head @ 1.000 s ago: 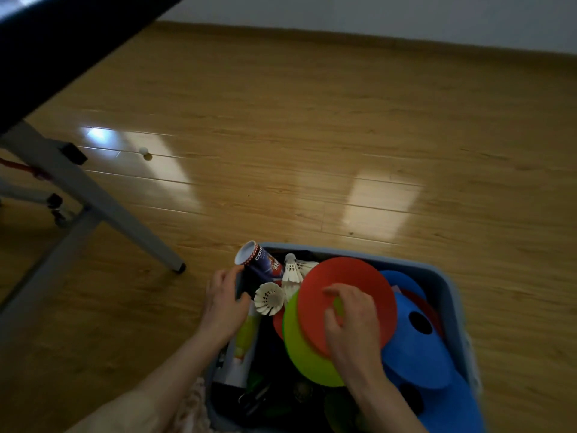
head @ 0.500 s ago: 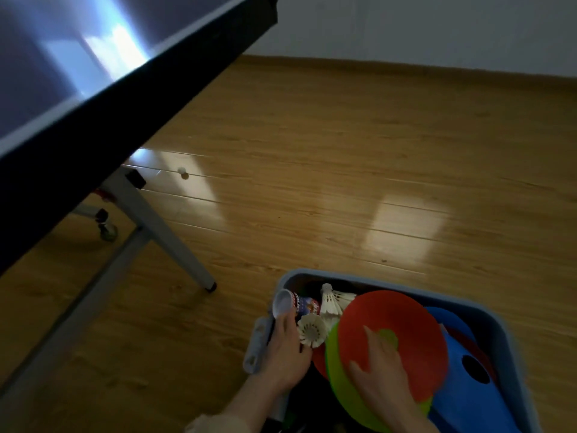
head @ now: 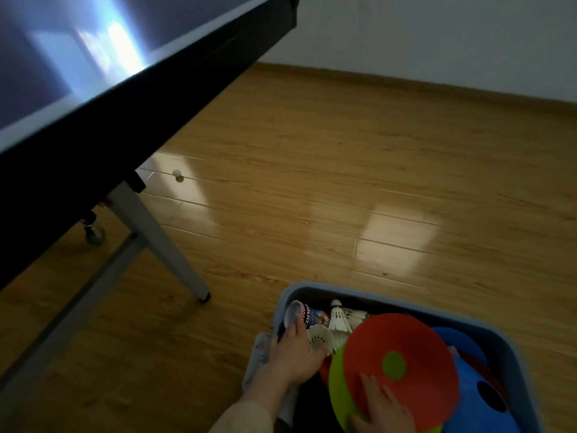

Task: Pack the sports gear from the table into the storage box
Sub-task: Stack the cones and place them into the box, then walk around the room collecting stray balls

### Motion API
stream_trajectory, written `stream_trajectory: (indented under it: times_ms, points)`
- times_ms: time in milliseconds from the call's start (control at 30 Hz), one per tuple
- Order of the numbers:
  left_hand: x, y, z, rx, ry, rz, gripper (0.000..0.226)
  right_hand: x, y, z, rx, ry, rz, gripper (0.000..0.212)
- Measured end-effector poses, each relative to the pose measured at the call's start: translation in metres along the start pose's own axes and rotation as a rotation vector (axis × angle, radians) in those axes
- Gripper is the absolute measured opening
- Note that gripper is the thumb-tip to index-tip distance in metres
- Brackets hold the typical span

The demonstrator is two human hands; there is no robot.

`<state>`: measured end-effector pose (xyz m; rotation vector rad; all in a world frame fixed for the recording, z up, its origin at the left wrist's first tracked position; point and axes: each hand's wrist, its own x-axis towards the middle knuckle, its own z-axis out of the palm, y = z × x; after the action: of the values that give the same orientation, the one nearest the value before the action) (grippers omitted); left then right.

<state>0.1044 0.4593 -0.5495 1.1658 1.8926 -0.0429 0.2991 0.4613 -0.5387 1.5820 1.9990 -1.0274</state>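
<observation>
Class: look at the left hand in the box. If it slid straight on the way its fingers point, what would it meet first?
Probably the tube: the left hand points up along it, fingertips already at its open end, with a shuttlecock just beside. Past that comes the box wall. Depth is unclear.

**Bare hands, one pale sleeve**

Two bare hands show at the bottom of the head view. The left hand [head: 296,354] carries no ring, glove or watch; behind it, toward 7 o'clock, the forearm runs into a loose, pale cream sleeve [head: 242,421] of soft fabric. The right hand [head: 382,410] is likewise bare, its wrist cut off by the lower edge at 6 o'clock.
</observation>
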Motion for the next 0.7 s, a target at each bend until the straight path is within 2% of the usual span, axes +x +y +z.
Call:
stream_trajectory:
  times_ms: [33, 100, 133, 167, 200, 233, 267, 333, 367, 467, 567, 700]
  points:
    - [0.002, 0.000, -0.002, 0.022, -0.011, 0.006, 0.095, 0.009, 0.010, 0.010, -0.037, 0.022, -0.037, 0.108]
    - [0.000, 0.000, -0.005, 0.040, -0.032, 0.021, 0.097, 0.036, 0.041, 0.029, -0.182, 0.089, -0.100, 0.092]
    - [-0.001, 0.000, -0.005, 0.032, -0.047, 0.028, 0.099, 0.039, 0.051, 0.033, -0.182, 0.057, -0.138, 0.087]
    - [-0.003, 0.000, -0.005, 0.012, -0.055, 0.033, 0.100, 0.031, 0.051, 0.029, -0.153, 0.015, -0.143, 0.092]
    - [-0.007, -0.001, -0.004, -0.012, -0.039, 0.037, 0.101, 0.018, 0.037, 0.019, -0.081, 0.098, -0.179, 0.098]
    - [-0.009, -0.001, -0.002, -0.030, -0.020, 0.037, 0.101, 0.010, 0.025, 0.007, 0.031, 0.132, -0.115, 0.096]
    - [-0.014, -0.001, -0.001, -0.069, 0.008, 0.030, 0.102, -0.003, 0.011, -0.005, 0.091, 0.168, -0.093, 0.086]
    - [-0.031, 0.003, -0.001, -0.166, 0.081, -0.003, 0.103, -0.015, 0.000, -0.018, 0.046, 0.168, -0.075, 0.068]
    - [-0.039, 0.005, -0.001, -0.203, 0.112, -0.015, 0.102, -0.017, -0.006, -0.021, 0.006, 0.105, -0.045, 0.064]
    - [-0.075, 0.016, -0.005, -0.289, 0.130, -0.041, 0.095, -0.035, -0.020, -0.035, -0.053, 0.103, -0.071, 0.059]
    - [-0.113, 0.035, -0.014, -0.334, 0.183, -0.024, 0.079, -0.055, -0.039, -0.062, 0.057, 0.183, -0.100, 0.053]
    - [-0.176, 0.064, -0.046, -0.411, 0.353, 0.023, 0.038, -0.090, -0.058, -0.078, 0.181, 0.179, -0.201, 0.054]
